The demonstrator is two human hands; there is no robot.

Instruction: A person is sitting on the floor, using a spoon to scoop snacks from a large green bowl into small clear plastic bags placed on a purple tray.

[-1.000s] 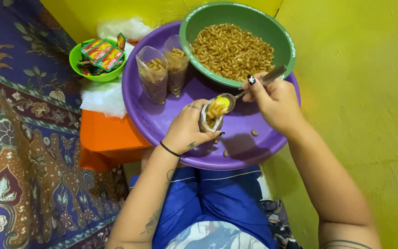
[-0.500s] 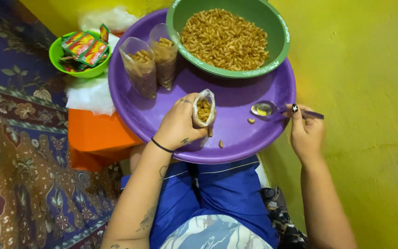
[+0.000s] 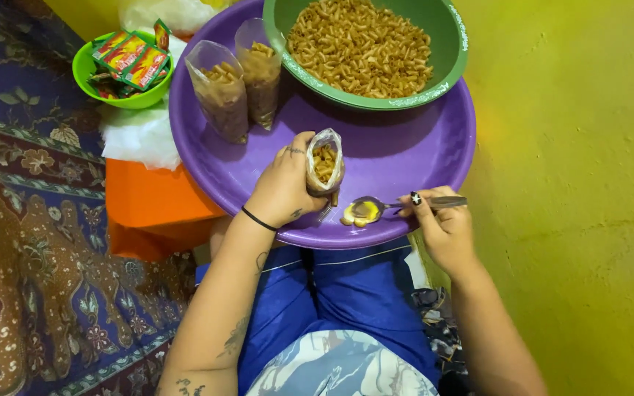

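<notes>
Your left hand [image 3: 282,187] is curled in a closed grip, thumb side up, forearm running down-left, black band at the wrist. Your right hand [image 3: 440,224] sits lower right, fingers pinched shut, index extended along top, forearm angling down-right. Hands near, not touching.

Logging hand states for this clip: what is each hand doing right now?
Left hand: closed around a small clear plastic bag of fried macaroni.
Right hand: closed on a metal spoon.
</notes>
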